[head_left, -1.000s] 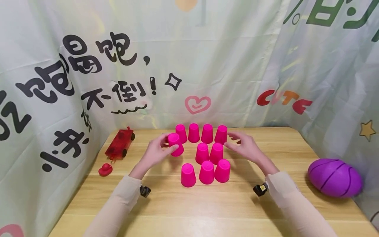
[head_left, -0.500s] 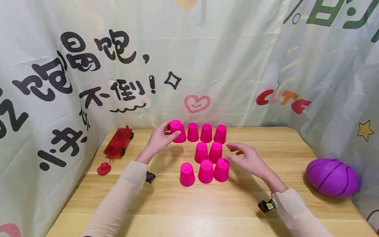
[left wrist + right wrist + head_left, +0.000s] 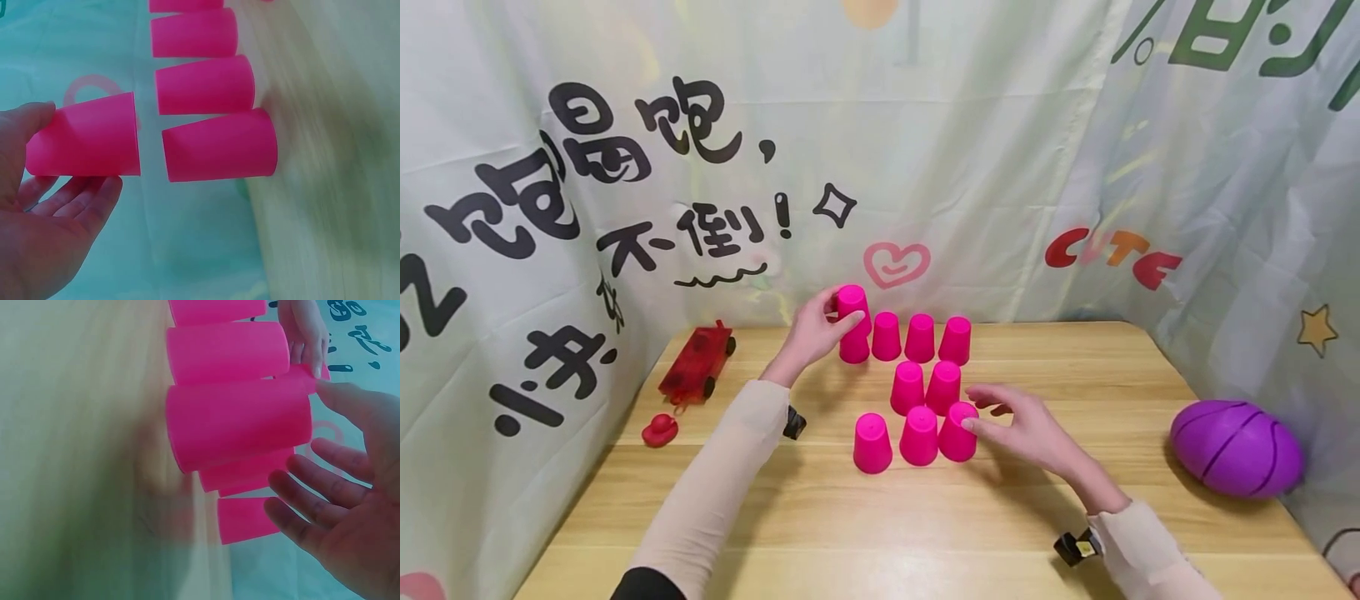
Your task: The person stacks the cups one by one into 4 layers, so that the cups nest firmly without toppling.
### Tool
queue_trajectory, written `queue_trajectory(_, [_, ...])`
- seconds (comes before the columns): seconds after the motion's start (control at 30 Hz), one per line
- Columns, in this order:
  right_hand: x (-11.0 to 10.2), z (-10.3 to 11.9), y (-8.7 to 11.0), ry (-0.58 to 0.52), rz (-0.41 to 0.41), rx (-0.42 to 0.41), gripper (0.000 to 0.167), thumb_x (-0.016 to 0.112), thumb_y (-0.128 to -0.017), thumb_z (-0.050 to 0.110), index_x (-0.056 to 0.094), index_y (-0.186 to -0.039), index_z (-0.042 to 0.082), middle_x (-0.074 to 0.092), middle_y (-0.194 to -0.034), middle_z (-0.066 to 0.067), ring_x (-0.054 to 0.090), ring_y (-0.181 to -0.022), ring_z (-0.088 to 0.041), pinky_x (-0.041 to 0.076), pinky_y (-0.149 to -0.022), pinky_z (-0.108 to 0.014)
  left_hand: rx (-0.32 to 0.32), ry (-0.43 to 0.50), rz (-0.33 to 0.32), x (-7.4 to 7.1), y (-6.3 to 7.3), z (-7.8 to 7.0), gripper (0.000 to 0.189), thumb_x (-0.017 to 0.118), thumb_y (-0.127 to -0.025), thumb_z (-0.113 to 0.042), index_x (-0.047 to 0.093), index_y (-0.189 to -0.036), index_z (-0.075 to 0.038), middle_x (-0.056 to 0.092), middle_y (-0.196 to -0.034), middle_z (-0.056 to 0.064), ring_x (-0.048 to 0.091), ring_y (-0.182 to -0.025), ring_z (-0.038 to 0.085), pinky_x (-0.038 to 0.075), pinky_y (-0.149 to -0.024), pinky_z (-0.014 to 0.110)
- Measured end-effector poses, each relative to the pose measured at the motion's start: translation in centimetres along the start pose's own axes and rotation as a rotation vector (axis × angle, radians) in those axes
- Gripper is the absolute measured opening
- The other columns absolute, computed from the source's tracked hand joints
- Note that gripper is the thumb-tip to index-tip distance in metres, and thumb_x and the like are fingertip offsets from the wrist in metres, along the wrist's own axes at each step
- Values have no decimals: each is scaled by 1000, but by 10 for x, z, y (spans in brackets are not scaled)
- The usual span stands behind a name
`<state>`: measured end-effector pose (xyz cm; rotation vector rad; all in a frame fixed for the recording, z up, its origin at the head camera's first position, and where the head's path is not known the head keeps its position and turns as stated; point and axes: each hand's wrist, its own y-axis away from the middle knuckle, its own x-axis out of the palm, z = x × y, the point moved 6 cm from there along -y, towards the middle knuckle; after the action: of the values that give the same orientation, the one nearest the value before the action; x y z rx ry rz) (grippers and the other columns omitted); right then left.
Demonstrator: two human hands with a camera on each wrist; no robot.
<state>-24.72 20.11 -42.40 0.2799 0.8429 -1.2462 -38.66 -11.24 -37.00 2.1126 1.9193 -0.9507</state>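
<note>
My left hand (image 3: 815, 332) grips an upside-down pink cup (image 3: 87, 137) between thumb and fingers. It hangs over the leftmost cup of the back row (image 3: 219, 150); the left wrist view shows a gap between the two. My right hand (image 3: 1026, 425) is beside the right cup of the front row (image 3: 957, 437), fingers spread and thumb by the cup's top. Whether the thumb touches it, I cannot tell. Two more front cups (image 3: 918, 437) stand to its left, and behind them a middle pair (image 3: 907, 389). All stand mouth down.
A red toy car (image 3: 697, 364) and a small red hat-shaped piece (image 3: 660, 430) lie at the table's left. On the right sits a purple ball with dark lines (image 3: 1236, 450). A printed cloth (image 3: 985, 167) hangs behind the wooden table (image 3: 880, 533).
My left hand has carried its cup back and up, from in front of the back row to above its leftmost cup. My right hand has come forward from the back-right cup to the front-right one.
</note>
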Motion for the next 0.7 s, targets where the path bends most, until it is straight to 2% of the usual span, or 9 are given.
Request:
queue_trajectory(0.33, [15,-1,4,-20,24,-5,56,86,-89,30,68,-136,6,76,-124,-1,70,-103,-19,62,-91,-47,-39,12,-2,8,-19,5,59,79,-96,-26,56,-146,-7,70,-125,16,68,-114,34,60,-99,47])
queue_trajectory(0.5, [16,0,5,-41,16,-2,54,86,-89,24,68,-136,5,76,-123,-1,70,-102,-19,62,-90,-49,-65,28,-13,12,-25,8,59,79,-96,-26,55,-146,-7,70,-124,16,68,-113,34,61,-97,47])
queue_trajectory(0.7, [15,0,7,-53,7,-2,53,86,-89,23,69,-135,6,76,-122,0,70,-101,-19,62,-90,-48,-76,3,-10,19,-32,8,60,80,-96,-27,56,-147,-7,71,-122,17,69,-110,33,61,-95,45])
